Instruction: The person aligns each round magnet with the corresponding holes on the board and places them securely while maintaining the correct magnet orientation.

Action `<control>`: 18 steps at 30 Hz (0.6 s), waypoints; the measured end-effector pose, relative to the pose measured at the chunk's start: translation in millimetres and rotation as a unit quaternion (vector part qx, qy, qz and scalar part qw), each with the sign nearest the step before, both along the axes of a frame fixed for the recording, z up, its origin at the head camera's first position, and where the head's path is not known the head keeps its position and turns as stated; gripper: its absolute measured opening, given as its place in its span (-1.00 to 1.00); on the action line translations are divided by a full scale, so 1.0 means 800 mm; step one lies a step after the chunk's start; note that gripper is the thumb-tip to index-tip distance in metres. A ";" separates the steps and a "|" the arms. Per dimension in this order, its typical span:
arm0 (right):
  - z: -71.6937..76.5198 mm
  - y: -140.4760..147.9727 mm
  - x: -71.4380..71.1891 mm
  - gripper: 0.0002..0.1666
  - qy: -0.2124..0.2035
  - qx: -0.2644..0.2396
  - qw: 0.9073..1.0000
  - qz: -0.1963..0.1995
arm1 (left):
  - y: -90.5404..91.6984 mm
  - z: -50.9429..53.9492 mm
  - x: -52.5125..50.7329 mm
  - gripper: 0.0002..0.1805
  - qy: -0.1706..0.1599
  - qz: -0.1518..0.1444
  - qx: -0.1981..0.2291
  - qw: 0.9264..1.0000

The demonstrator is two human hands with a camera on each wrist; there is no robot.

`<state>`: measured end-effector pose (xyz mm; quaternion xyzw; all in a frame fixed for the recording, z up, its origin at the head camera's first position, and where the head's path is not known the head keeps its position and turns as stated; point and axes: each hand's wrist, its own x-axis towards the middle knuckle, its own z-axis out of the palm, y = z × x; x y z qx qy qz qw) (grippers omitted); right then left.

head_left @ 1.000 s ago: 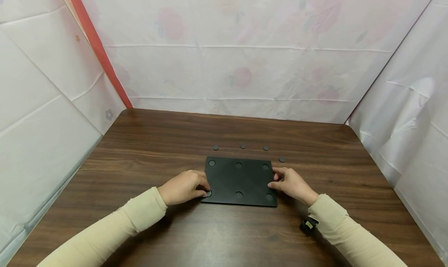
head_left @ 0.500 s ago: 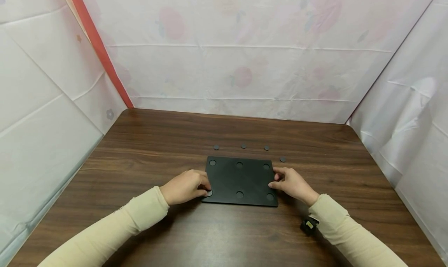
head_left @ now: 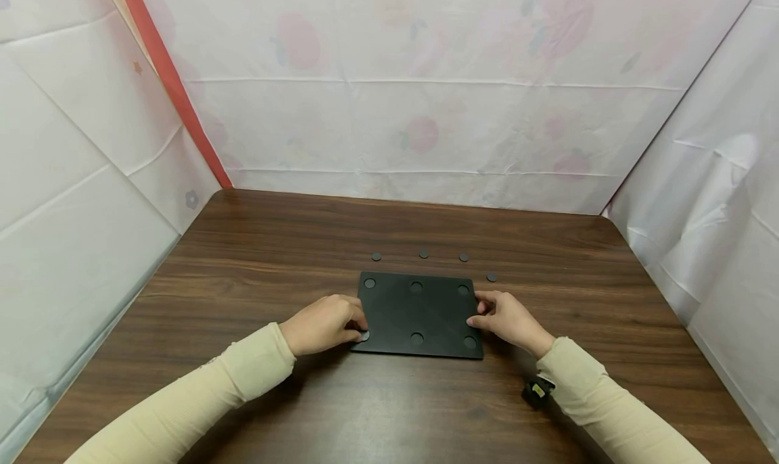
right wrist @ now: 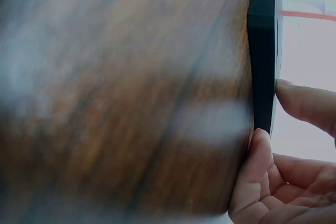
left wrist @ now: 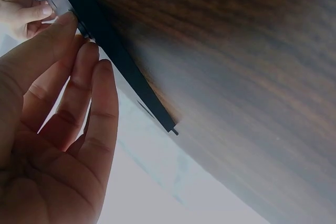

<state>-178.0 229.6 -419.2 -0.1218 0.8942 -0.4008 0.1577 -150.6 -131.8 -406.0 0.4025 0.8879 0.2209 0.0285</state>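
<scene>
A black rectangular board (head_left: 426, 315) with round recesses lies on the table. At its front-left corner, the fingertips of my left hand (head_left: 325, 325) pinch a small grey disc (head_left: 364, 336) at the recess there; whether it sits fully in is hidden by the fingers. Another disc (head_left: 370, 283) fills the back-left recess. My right hand (head_left: 510, 320) grips the board's right edge, thumb on top and fingers at the side. In the right wrist view the thumb (right wrist: 304, 100) touches the board's upper face (right wrist: 278, 51).
Several loose dark discs lie behind the board, among them a left one (head_left: 376, 257) and a right one (head_left: 491, 277). The wooden table (head_left: 274, 247) is enclosed by white printed curtains (head_left: 389, 99). A small black device (head_left: 537, 392) sits by the right cuff.
</scene>
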 end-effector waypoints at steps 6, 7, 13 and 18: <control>0.000 0.001 0.000 -0.25 -0.001 -0.002 1.000 0.000 | 0.000 0.000 0.000 -0.94 -0.004 0.000 -0.004 1.000; 0.000 0.001 -0.001 -0.25 -0.001 -0.001 1.000 0.001 | 0.000 0.001 0.000 -0.94 -0.003 0.000 -0.003 1.000; 0.000 0.000 0.000 -0.25 0.001 -0.002 1.000 0.002 | -0.001 0.001 0.001 -0.94 -0.003 0.000 -0.002 1.000; 0.001 -0.001 0.002 -0.26 0.004 -0.004 1.000 0.004 | -0.001 0.001 0.001 -0.93 -0.003 0.000 -0.002 1.000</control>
